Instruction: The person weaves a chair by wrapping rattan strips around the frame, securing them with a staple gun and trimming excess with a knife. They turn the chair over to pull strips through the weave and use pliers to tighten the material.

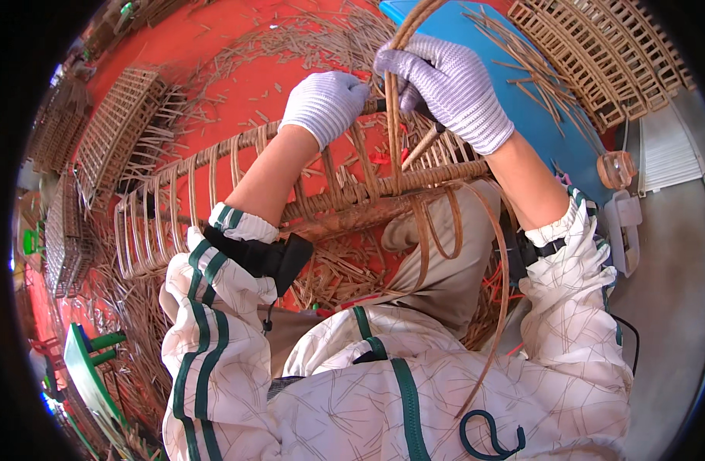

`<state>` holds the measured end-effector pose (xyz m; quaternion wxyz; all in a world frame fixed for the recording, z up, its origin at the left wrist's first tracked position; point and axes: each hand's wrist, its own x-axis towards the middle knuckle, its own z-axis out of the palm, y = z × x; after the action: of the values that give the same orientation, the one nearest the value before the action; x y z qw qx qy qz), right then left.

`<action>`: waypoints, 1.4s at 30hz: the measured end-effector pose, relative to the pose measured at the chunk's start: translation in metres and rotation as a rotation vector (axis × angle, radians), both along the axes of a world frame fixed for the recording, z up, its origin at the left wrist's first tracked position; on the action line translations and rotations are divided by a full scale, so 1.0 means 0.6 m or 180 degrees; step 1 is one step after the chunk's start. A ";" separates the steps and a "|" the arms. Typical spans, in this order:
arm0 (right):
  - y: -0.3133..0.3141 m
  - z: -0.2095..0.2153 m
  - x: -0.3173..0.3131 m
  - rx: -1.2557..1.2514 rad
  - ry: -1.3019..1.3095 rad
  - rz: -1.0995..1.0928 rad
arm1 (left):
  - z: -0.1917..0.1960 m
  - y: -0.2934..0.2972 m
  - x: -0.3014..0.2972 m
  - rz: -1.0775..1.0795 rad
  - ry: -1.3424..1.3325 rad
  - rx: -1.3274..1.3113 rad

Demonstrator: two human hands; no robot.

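Observation:
A woven rattan frame (345, 192) with wrapped rungs lies across my lap. My left hand (325, 101), in a white and lilac ribbed glove, is closed over its far rail; its fingertips are hidden. My right hand (448, 84), gloved alike, pinches a long brown cane strip (392, 127) between thumb and fingers. From that grip the strip runs down to the near rail, while another part loops up past the top edge. A loose length of cane (504, 284) curves down over my jacket, and further loops hang below the rail. A black object shows partly behind my right fingers.
Finished lattice rattan pieces stand at the left (126, 127) and upper right (606, 58). Cane offcuts (314, 46) litter the red floor (237, 84). A blue sheet (537, 100) lies beyond my right hand. A green stool-like object (91, 369) stands at lower left.

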<state>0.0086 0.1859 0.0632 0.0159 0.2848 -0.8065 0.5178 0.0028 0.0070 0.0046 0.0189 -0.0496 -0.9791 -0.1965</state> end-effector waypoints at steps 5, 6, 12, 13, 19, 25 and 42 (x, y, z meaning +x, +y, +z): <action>0.006 -0.032 -0.050 0.0634 -0.0020 -0.0311 | -0.005 -0.007 0.000 -0.0143 0.0171 -0.0004; 0.007 -0.052 -0.066 0.1100 0.0210 -0.0309 | -0.010 -0.007 -0.002 -0.0163 0.0193 -0.0017; 0.004 -0.086 -0.100 0.1555 0.0000 0.0027 | -0.008 0.000 0.020 -0.0017 0.0113 0.0562; 0.001 -0.080 -0.098 0.1649 -0.0161 0.0056 | -0.016 -0.004 0.017 -0.0030 0.0115 0.0549; -0.005 -0.078 -0.098 0.1059 -0.0675 0.0060 | -0.016 -0.003 0.019 -0.0108 0.0294 0.0438; -0.018 -0.086 -0.094 0.1444 -0.0262 -0.0031 | -0.014 0.001 0.023 -0.0021 0.0348 0.0451; -0.028 -0.081 -0.102 0.2843 -0.0163 0.0081 | 0.021 0.034 0.070 -0.0357 0.0405 0.0504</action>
<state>-0.0528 0.1690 0.0147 -0.1350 0.2607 -0.9476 0.1259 0.0447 0.0275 0.0175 0.0739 -0.1150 -0.9530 -0.2704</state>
